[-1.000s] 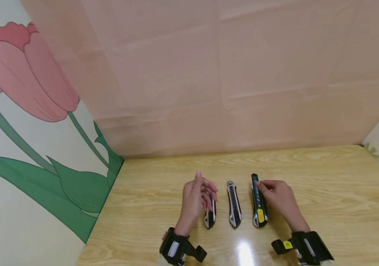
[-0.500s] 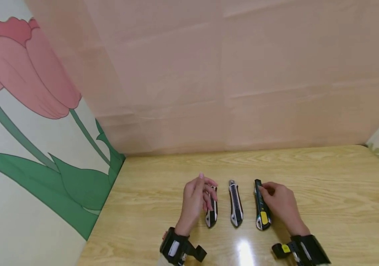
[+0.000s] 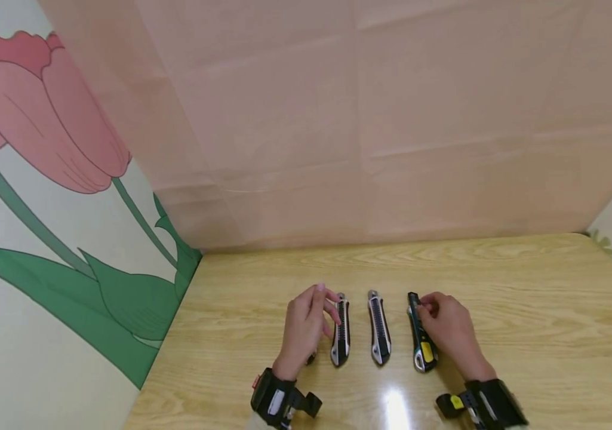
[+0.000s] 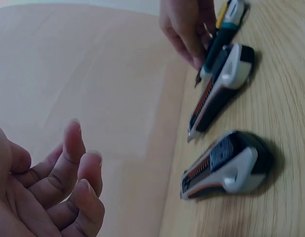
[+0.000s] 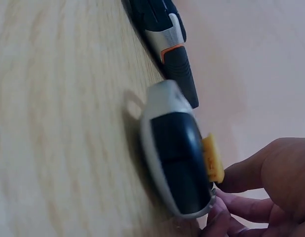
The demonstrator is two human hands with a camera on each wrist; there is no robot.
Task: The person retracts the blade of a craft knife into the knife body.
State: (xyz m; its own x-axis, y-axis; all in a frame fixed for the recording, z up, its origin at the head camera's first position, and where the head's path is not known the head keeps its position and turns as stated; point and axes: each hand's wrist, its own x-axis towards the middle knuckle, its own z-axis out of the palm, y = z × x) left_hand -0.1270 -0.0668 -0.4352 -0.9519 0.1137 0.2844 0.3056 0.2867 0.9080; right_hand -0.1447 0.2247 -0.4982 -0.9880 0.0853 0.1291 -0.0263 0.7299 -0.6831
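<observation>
Three utility knives lie roughly side by side on the wooden table. My right hand [image 3: 449, 329] pinches the far end of the right-hand utility knife [image 3: 423, 340], a dark teal one with a yellow slider [image 5: 212, 158]. The middle utility knife [image 3: 380, 328], black and silver, is untouched. Next to the left utility knife [image 3: 341, 337], a similar one, hovers my left hand [image 3: 306, 322]. Its fingers [image 4: 68, 163] are loosely bent with nothing between them, apart from the knife in the left wrist view. A small dark bit [image 3: 310, 358] shows beside the left wrist, mostly hidden.
The pale wood tabletop [image 3: 542, 298] ends at a hanging pinkish-beige sheet [image 3: 391, 119] behind. A wall with a painted tulip [image 3: 64, 113] borders the left side. Each wrist wears a black camera mount [image 3: 279, 397].
My left hand has shifted a little left, uncovering more of the left utility knife. The right utility knife has come slightly nearer the table's front with my right hand. The middle one stays put.
</observation>
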